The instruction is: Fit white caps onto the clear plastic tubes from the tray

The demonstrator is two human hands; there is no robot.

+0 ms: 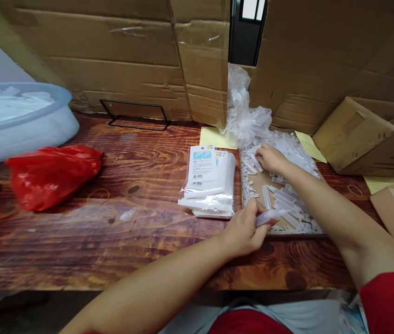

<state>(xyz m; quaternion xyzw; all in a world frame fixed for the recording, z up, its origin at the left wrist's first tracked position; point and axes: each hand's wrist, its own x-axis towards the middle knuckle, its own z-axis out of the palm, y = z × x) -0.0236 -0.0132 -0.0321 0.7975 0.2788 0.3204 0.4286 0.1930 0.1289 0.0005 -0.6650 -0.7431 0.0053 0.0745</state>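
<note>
Left hand holds translucent piece

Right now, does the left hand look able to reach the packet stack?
Likely yes: the left hand is beside the packet stack, nothing visible between, though it holds a translucent piece.

Our tabletop: brown wood grain, glossy. On it we list, left of the tray, a red bag, thin shiny crinkled plastic; in the tray, smooth translucent plastic pieces; behind the tray, creased matt cardboard.
</note>
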